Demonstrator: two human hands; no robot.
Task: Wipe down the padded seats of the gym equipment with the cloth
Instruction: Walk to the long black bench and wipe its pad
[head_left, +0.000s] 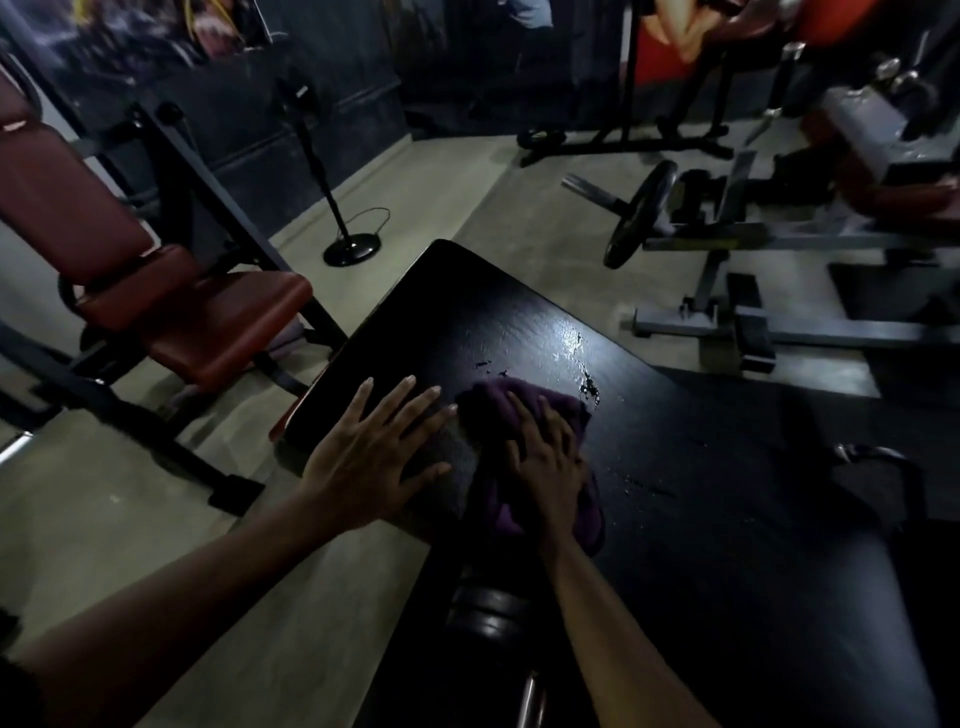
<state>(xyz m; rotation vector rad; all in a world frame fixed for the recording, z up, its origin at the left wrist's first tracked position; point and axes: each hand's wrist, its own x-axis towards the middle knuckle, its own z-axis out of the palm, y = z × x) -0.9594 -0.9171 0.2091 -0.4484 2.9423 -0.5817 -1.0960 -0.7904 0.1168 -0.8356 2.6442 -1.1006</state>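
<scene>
Forearms (182, 597) enter from the lower edge, nearest our viewpoint, and reach onto a black padded seat (467, 312). From left to right we note:

- a red padded bench (171, 317) on a dark frame, standing on the pale floor (156, 519), apart from the black seat;
- a black pole stand (350, 249) with a round base, farther back;
- the left hand (371, 457), laid palm-down near the seat's left edge, its fingers (397, 402) straight, spread and holding nothing;
- the purple cloth (485, 405), bunched on the seat just beside the left hand;
- the right hand (545, 467), resting on top of the cloth, its fingers (519, 418) nearly straight, pressing the fabric against the padding rather than closing round it.

Just beyond the cloth we mark a wet, shining patch (571, 343) with dark droplets on the seat surface. Farther right, on the floor, we see a weight plate (641, 213) mounted on a bar and a grey metal machine frame (779, 327). Equipment along the far wall is too blurred for us to identify.
</scene>
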